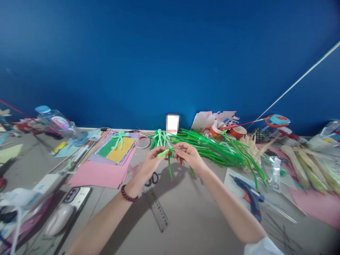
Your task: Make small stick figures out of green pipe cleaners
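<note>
While raised just above the surface [186, 216] at frame centre, left hand [152, 163] and right hand [189, 156] meeting, fingers of both pinching a green pipe cleaner [169, 160], ends dangling between them. Just behind, a small green pipe-cleaner figure [159, 138]; to the right, a heap of green pipe cleaners [217, 150]. Below the left hand, scissors [152, 179] and ruler [157, 209]; lower right, blue glue gun [249, 196].

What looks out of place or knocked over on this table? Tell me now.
The plastic water bottle at far left lies tipped on its side instead of standing. Scissors and a clear ruler sit loose under the hands. Nothing looks spilled. Both hands, left hand and right hand, pinch green pipe cleaners.
</note>
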The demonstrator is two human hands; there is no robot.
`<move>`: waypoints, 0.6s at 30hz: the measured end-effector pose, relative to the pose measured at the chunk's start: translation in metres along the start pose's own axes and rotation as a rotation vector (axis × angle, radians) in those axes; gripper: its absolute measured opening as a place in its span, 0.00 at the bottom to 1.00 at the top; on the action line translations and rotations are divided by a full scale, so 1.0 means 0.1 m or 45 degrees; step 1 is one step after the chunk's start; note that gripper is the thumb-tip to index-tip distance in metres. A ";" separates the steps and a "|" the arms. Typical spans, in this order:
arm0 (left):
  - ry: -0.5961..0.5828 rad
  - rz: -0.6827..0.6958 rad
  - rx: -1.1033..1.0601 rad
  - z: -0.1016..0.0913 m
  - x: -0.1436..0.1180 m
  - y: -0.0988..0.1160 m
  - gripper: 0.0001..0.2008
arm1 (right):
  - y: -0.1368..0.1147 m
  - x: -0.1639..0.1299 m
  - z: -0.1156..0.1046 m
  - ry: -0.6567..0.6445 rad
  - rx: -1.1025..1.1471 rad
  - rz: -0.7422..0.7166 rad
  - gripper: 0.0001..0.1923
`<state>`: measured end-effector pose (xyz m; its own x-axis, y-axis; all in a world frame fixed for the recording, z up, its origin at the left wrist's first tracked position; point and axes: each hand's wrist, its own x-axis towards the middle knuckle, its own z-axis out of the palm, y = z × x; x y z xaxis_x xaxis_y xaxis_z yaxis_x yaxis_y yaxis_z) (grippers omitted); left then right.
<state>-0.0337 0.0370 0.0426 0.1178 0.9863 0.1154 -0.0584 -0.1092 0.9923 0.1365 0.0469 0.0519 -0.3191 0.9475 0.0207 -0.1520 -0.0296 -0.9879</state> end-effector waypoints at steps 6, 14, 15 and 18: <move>-0.085 0.049 0.046 0.00 -0.01 -0.02 0.12 | -0.08 -0.02 -0.07 -0.200 0.388 0.196 0.12; -0.228 0.037 -0.011 0.00 -0.03 -0.02 0.14 | -0.06 -0.02 0.00 -0.022 0.388 0.094 0.16; -0.213 0.042 -0.005 0.00 -0.03 -0.02 0.14 | -0.05 -0.02 0.01 -0.011 0.365 0.095 0.19; -0.176 0.049 0.009 -0.01 -0.02 -0.02 0.14 | -0.01 -0.01 0.03 -0.041 0.285 0.025 0.32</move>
<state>-0.0346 0.0352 0.0399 0.2508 0.9551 0.1579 -0.0583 -0.1480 0.9873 0.1338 0.0449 0.0529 -0.3530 0.9356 0.0102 -0.3483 -0.1212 -0.9295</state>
